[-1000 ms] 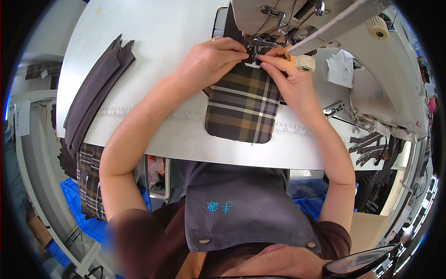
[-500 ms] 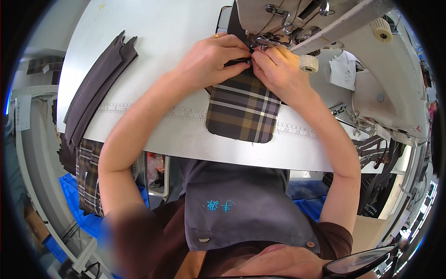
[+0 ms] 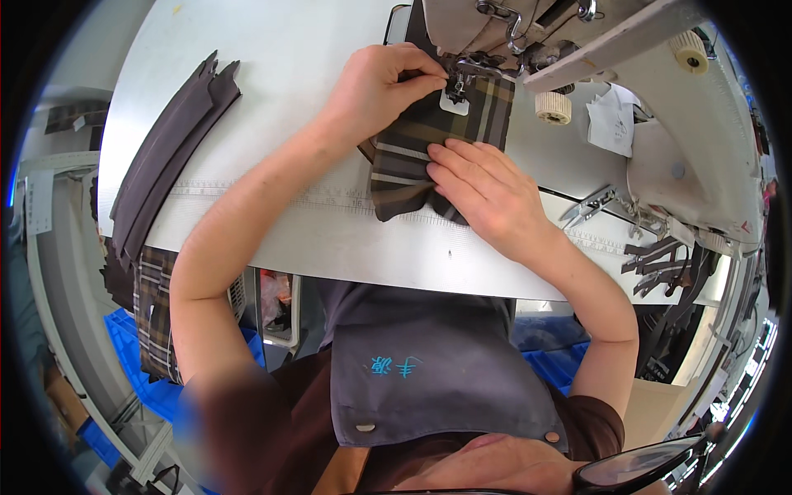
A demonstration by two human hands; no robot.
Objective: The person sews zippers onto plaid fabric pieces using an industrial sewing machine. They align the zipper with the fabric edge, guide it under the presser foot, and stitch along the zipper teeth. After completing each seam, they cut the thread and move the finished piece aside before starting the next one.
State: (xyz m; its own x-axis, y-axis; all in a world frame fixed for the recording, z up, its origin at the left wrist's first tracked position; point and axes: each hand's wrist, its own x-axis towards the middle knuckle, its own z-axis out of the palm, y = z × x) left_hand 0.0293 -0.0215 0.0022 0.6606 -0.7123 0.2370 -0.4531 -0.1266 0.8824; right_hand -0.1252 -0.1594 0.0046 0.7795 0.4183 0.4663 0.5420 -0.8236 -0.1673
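Observation:
A dark plaid fabric piece (image 3: 412, 148) with brown and white stripes lies under the presser foot (image 3: 456, 89) of the sewing machine (image 3: 676, 165), and its near edge is rippled. My left hand (image 3: 375, 87) is closed in a pinch close to the needle, at the far left side of the fabric. What its fingertips hold is too small to tell. My right hand (image 3: 487, 194) rests flat on the near right part of the fabric, fingers stretched out and side by side. That hand covers the piece's lower right corner.
Dark fabric strips (image 3: 169, 157) lie along the table's left side. Metal snips (image 3: 590, 206) and several zippers (image 3: 660, 266) are at the right. A white paper (image 3: 610, 120) lies beside the machine. More plaid fabric (image 3: 157, 309) hangs over a blue bin (image 3: 136, 363) at lower left.
The plaid fabric has shifted away from me and right, under the presser foot. My right hand has left its pinch by the needle and come nearer, flattening on the fabric. My left hand stays pinched.

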